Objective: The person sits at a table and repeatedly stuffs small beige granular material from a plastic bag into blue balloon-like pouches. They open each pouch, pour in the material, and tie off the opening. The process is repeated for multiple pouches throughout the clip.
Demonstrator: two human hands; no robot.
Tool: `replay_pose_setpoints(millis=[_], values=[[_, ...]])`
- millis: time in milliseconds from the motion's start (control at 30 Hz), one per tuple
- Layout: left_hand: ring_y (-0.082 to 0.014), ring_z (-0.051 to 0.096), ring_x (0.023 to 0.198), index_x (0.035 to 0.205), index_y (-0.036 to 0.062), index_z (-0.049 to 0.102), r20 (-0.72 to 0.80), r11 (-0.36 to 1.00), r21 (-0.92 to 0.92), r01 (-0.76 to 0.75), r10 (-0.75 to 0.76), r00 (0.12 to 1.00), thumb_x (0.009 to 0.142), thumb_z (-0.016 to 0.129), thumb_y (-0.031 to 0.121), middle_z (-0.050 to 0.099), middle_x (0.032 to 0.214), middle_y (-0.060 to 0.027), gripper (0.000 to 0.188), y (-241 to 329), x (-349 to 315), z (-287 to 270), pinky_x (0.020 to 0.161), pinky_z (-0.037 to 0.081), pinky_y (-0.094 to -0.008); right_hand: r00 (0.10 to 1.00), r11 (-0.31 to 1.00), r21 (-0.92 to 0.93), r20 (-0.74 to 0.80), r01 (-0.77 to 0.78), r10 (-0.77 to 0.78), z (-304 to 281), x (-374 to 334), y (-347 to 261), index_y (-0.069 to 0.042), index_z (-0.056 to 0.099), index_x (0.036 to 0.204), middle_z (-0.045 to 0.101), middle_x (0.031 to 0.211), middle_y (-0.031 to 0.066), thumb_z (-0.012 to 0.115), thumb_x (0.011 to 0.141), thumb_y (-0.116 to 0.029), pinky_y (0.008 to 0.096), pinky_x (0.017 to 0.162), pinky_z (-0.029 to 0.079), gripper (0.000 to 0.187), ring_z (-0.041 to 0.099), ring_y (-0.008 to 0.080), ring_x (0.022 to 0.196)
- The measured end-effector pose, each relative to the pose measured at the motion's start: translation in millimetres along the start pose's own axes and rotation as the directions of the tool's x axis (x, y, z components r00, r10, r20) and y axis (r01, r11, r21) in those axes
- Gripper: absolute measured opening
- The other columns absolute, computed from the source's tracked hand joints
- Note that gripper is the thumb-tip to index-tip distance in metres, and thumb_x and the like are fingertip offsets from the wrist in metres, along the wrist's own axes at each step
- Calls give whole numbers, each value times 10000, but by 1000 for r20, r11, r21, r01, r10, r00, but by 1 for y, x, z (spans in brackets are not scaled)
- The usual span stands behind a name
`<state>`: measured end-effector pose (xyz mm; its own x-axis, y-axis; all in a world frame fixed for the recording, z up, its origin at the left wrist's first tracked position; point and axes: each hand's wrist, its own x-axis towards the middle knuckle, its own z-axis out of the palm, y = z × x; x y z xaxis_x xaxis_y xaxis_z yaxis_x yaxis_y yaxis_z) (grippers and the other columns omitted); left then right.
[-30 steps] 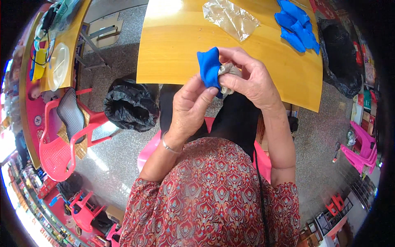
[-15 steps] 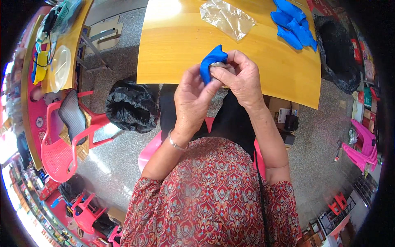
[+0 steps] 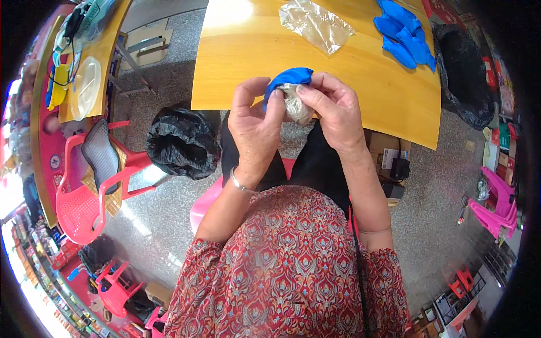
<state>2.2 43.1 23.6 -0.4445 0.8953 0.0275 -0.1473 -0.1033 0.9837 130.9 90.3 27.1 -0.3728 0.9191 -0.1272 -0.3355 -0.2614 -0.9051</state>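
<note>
Together, the left hand (image 3: 256,127) and right hand (image 3: 332,107) pinch a blue cloth piece (image 3: 287,78) and a crumpled clear plastic wrapper (image 3: 296,104), fingers closed around both, just at the near edge of the wooden table (image 3: 236,56). Farther right lies a pile of blue pieces (image 3: 406,36).

Bright, even daylight fills the scene. A white glare patch burns out the far edge of the yellow worktop (image 3: 236,14), and the speckled floor (image 3: 152,225) shines at the left. Fisheye bending curves straight edges; the corners are black. Focus is sharp centrally, softer toward the rim.
</note>
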Motion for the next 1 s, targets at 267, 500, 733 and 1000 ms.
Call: replay_pose_setpoints(millis=[267,500,733,1000], values=[[-95,563,950,1222,-13,526,158,994,-68,81,-69,985,889,638,9,596,1031,-34,351,3,-8,-1,777,513,-247,964,981,-64,-184,184,-193,13,-4,13,-27,611,818,630,777,-14,739,835,-99,179,593,455,148,561,30,704],[-111,581,942,1184,-4,540,184,992,-73,102,-87,979,869,673,13,581,1068,-48,343,11,-7,-6,817,493,-238,978,980,28,-71,197,-194,8,-4,13,-44,578,777,592,778,-36,728,848,-76,196,646,454,169,547,28,728],[-95,587,832,1013,-19,566,103,958,-229,173,-153,983,807,630,-68,616,949,-54,222,13,-3,-4,677,498,-221,940,939,-63,60,339,-335,4,-4,11,-37,578,778,570,780,-24,707,852,-46,214,659,449,149,546,59,746],[-98,568,837,959,4,564,44,999,-48,-19,21,999,802,642,-91,581,947,-47,199,1,-4,-4,720,491,-230,916,844,-358,106,399,-388,-3,-7,13,-15,614,775,592,752,32,729,831,-89,255,664,451,147,563,108,729]])
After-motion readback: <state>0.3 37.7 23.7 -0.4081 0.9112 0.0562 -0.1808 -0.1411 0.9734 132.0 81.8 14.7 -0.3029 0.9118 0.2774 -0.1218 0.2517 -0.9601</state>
